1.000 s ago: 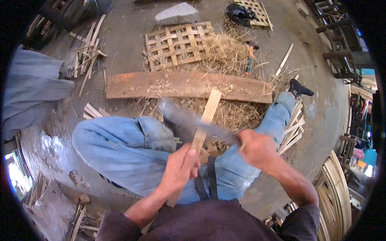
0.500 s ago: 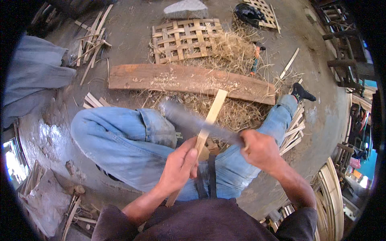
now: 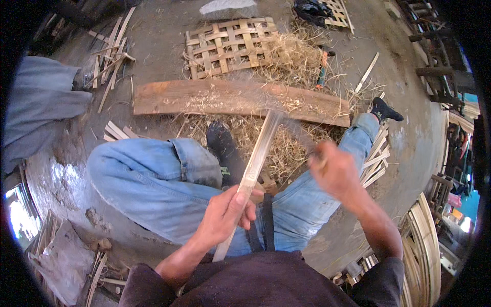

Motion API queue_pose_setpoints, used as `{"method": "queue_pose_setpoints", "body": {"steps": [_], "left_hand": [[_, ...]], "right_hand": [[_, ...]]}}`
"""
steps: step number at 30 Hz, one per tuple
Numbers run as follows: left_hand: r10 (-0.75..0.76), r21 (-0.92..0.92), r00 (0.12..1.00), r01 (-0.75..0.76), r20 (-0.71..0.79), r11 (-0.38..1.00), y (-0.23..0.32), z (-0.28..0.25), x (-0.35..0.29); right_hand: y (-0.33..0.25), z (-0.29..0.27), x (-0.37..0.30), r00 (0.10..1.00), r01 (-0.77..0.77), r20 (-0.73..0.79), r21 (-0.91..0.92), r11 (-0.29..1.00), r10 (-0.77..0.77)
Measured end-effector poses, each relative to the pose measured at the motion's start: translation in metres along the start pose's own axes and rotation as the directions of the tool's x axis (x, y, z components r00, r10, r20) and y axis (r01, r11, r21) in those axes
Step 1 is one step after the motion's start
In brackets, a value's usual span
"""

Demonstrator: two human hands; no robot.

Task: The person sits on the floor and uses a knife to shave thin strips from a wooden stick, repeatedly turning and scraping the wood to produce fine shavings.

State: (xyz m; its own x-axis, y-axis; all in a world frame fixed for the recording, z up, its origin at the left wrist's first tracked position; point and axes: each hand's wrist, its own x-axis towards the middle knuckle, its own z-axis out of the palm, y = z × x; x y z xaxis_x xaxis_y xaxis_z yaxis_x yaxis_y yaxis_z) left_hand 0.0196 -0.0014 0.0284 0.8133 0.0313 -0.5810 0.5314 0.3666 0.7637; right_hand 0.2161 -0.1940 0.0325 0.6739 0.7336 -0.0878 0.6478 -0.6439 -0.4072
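Note:
A pale, flat bamboo strip [image 3: 260,153] slants up and away in front of me. My left hand [image 3: 225,214] is closed around its lower part, thumb on top, and the near end runs down against my dark shirt. In my right hand [image 3: 335,170], closed round the handle, is a long-bladed knife [image 3: 300,134] smeared by motion. Its blade reaches toward the far end of the strip; whether it touches the wood there I cannot tell. Just beyond the strip's tip lies a broad brown plank [image 3: 184,98] dusted with shavings.
Curly shavings [image 3: 294,59] are heaped around the plank, next to a woven slat panel [image 3: 230,46] and an orange-and-teal tool [image 3: 322,69]. My jeans-clad legs [image 3: 148,169] spread to both sides. Loose strips [image 3: 115,56] lie far left; long slats [image 3: 422,240] stand at right.
The knife has moved from across the strip's middle out to its far end. The strip is turned slightly and tilted lower. My right hand has risen a little, now blurred.

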Motion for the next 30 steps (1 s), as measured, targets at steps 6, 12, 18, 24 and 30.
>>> {"method": "queue_pose_setpoints", "body": {"steps": [6, 12, 18, 24, 30], "left_hand": [[0.011, -0.012, 1.000, -0.011, -0.026, 1.000, -0.004, -0.001, 0.004], [0.014, -0.042, 0.986, -0.021, -0.169, 0.999, -0.005, 0.008, 0.006], [0.062, -0.240, 0.991, -0.089, -0.119, 0.967, -0.009, 0.005, 0.013], [0.059, -0.126, 0.998, -0.063, -0.039, 0.990, -0.004, 0.004, 0.008], [-0.020, -0.022, 0.998, 0.019, -0.061, 1.000, 0.000, 0.000, 0.005]], "right_hand": [[0.006, -0.008, 0.008, 0.994, -0.094, 0.056, -0.029, 0.995, 0.095], [0.008, 0.011, -0.004, 0.971, 0.237, 0.036, -0.161, 0.958, -0.235], [-0.005, 0.005, -0.006, 0.929, 0.366, 0.120, -0.170, 0.915, -0.349], [-0.013, -0.008, 0.013, 0.995, 0.094, 0.024, 0.035, 0.995, -0.095], [0.000, 0.000, 0.009, 0.986, -0.025, 0.164, -0.018, 1.000, 0.027]]}}
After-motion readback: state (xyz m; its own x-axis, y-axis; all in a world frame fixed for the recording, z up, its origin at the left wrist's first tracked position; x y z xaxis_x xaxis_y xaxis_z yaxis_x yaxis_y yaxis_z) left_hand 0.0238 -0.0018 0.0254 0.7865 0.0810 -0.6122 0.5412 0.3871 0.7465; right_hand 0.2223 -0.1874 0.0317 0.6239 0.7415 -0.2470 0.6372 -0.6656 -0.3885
